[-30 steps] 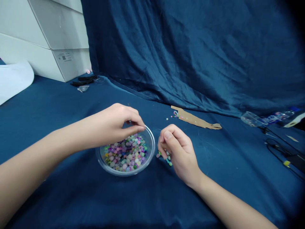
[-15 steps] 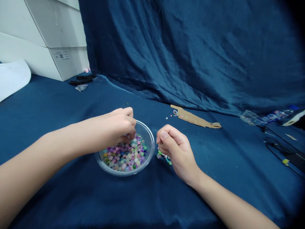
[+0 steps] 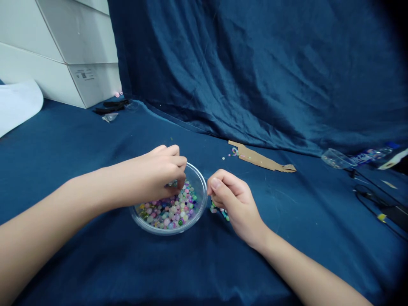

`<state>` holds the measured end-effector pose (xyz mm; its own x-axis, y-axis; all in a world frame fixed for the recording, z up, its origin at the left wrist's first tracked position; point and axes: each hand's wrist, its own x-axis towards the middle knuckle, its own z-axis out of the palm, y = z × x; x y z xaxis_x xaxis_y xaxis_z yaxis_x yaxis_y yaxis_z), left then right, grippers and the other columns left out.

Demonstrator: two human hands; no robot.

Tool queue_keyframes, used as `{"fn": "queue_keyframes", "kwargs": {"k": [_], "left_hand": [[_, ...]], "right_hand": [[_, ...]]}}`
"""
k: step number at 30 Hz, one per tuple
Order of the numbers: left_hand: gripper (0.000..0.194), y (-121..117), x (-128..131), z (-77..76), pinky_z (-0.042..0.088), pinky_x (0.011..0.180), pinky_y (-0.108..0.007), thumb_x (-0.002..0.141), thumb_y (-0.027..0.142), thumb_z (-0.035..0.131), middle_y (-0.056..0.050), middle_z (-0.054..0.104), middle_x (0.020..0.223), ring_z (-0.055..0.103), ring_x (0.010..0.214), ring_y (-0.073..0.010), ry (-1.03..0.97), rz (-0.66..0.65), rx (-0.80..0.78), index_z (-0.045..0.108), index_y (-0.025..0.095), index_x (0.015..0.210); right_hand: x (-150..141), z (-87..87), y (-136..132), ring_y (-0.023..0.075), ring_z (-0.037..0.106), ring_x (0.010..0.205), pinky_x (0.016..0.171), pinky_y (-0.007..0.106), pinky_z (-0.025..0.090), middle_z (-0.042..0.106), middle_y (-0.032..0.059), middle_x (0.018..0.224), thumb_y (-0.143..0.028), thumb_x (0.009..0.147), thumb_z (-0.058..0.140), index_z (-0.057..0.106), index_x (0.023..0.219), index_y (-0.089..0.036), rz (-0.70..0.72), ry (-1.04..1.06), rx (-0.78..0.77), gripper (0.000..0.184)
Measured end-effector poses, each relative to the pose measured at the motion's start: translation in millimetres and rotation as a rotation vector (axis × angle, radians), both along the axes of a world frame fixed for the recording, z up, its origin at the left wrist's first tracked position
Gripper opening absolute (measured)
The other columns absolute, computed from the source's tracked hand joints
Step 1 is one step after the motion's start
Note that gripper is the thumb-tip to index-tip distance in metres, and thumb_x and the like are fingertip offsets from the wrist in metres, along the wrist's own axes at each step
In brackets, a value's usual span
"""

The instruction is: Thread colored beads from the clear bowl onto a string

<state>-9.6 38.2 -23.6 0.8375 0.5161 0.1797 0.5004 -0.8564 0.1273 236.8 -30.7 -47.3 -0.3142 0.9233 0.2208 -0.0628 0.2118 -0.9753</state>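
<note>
A clear round plastic bowl [image 3: 199, 212] holds many small beads [image 3: 174, 214] in pink, purple, white, green and yellow. My left hand [image 3: 162, 172] reaches over its far side with curled fingers, the tips down at the beads. Whatever is between those fingertips is hidden. Just right of the rim, my right hand [image 3: 234, 204] is closed in a pinch, thumb against the forefinger. Below and behind it shows a string of beads [image 3: 219, 210], green, white and pale blue; the thread itself is too fine to make out clearly.
Behind lies a torn strip of brown cardboard [image 3: 263, 160], a small bead cluster [image 3: 235, 151] at its left end. White boxes [image 3: 92, 85] stand at back left, near black cloth scraps [image 3: 111, 106]. On the right are a plastic bottle [image 3: 372, 155] and dark cables [image 3: 369, 193].
My left hand has shifted slightly right within the bowl, its fingers still curled. My right hand has moved a little left towards the rim, still pinched.
</note>
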Motion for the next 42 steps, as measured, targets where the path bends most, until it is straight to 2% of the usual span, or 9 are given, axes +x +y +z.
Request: {"fn": "queue_keyframes", "kwargs": {"k": [3,10,13,16,20,23,27,32,42], "left_hand": [[0.015,-0.7,2.3,0.2,0.031,0.082,-0.039,0.087,0.016,0.087,0.002,0.069,0.092,0.051,0.098,-0.0238,-0.003,-0.002,0.018,0.075,0.024,0.089],[0.013,2.6,3.6,-2.7,0.030,0.080,-0.039,0.091,0.020,0.087,0.003,0.071,0.090,0.053,0.094,-0.0221,-0.044,-0.057,0.039,0.077,0.027,0.087],[0.013,-0.3,6.2,5.2,0.035,0.083,-0.037,0.095,0.017,0.080,0.002,0.074,0.089,0.057,0.094,-0.0209,-0.099,-0.043,-0.053,0.076,0.025,0.086],[0.010,-5.9,11.3,16.4,0.045,0.083,-0.029,0.094,0.015,0.074,0.003,0.080,0.090,0.066,0.093,-0.0173,-0.256,-0.029,-0.190,0.079,0.023,0.093],[0.010,-12.2,19.0,23.9,0.051,0.071,-0.022,0.085,0.016,0.077,0.003,0.084,0.086,0.070,0.073,-0.0115,-0.480,0.003,-0.375,0.084,0.021,0.090],[0.009,-13.4,22.7,23.3,0.053,0.065,-0.020,0.082,0.015,0.078,0.001,0.085,0.081,0.072,0.069,-0.0107,-0.572,-0.001,-0.497,0.085,0.019,0.086],[0.011,-13.4,22.6,23.6,0.056,0.067,-0.019,0.080,0.011,0.081,-0.001,0.086,0.084,0.076,0.074,-0.0124,-0.618,0.004,-0.588,0.086,0.017,0.087],[0.010,-13.8,19.3,26.5,0.064,0.077,-0.022,0.084,0.016,0.086,-0.003,0.087,0.091,0.080,0.083,-0.0165,-0.658,-0.028,-0.682,0.088,0.018,0.094],[0.013,-12.7,18.7,25.1,0.068,0.080,-0.022,0.081,0.010,0.089,-0.003,0.087,0.090,0.083,0.086,-0.0186,-0.731,-0.051,-0.809,0.087,0.019,0.089]], "right_hand": [[-0.4,0.3,0.7,0.0099,0.024,0.055,0.052,0.029,0.019,0.033,-0.0081,0.063,-0.044,0.109,0.065,0.065,0.083,-0.020,-0.001,-0.007,0.002,0.035],[-1.6,0.9,0.2,0.0102,0.025,0.056,0.053,0.029,0.021,0.036,-0.0077,0.064,-0.043,0.109,0.065,0.064,0.082,-0.020,0.008,-0.019,0.015,0.035],[-0.7,0.2,-0.7,0.0106,0.025,0.056,0.054,0.029,0.021,0.037,-0.0075,0.065,-0.044,0.109,0.065,0.065,0.082,-0.020,0.013,-0.014,0.009,0.036],[1.8,-0.9,-2.1,0.0112,0.026,0.057,0.054,0.029,0.022,0.038,-0.0069,0.065,-0.045,0.109,0.065,0.065,0.082,-0.021,0.025,0.005,0.008,0.036],[4.5,-2.2,-3.4,0.0120,0.029,0.059,0.057,0.030,0.026,0.047,-0.0046,0.069,-0.043,0.108,0.066,0.067,0.080,-0.021,0.028,0.031,0.050,0.036],[5.0,-2.7,-3.0,0.0121,0.030,0.060,0.059,0.030,0.027,0.049,-0.0043,0.070,-0.041,0.109,0.065,0.067,0.080,-0.021,0.036,0.055,0.059,0.036],[5.0,-3.5,-2.1,0.0120,0.032,0.061,0.059,0.030,0.027,0.049,-0.0044,0.070,-0.040,0.110,0.065,0.067,0.080,-0.021,0.042,0.074,0.034,0.035],[5.1,-5.0,-2.5,0.0130,0.033,0.060,0.060,0.030,0.030,0.051,-0.0034,0.070,-0.045,0.108,0.065,0.068,0.081,-0.021,0.052,0.053,0.036,0.036],[6.2,-4.9,-3.7,0.0138,0.037,0.062,0.060,0.030,0.031,0.055,-0.0014,0.075,-0.047,0.109,0.064,0.068,0.083,-0.022,0.071,0.016,0.049,0.036]]}}
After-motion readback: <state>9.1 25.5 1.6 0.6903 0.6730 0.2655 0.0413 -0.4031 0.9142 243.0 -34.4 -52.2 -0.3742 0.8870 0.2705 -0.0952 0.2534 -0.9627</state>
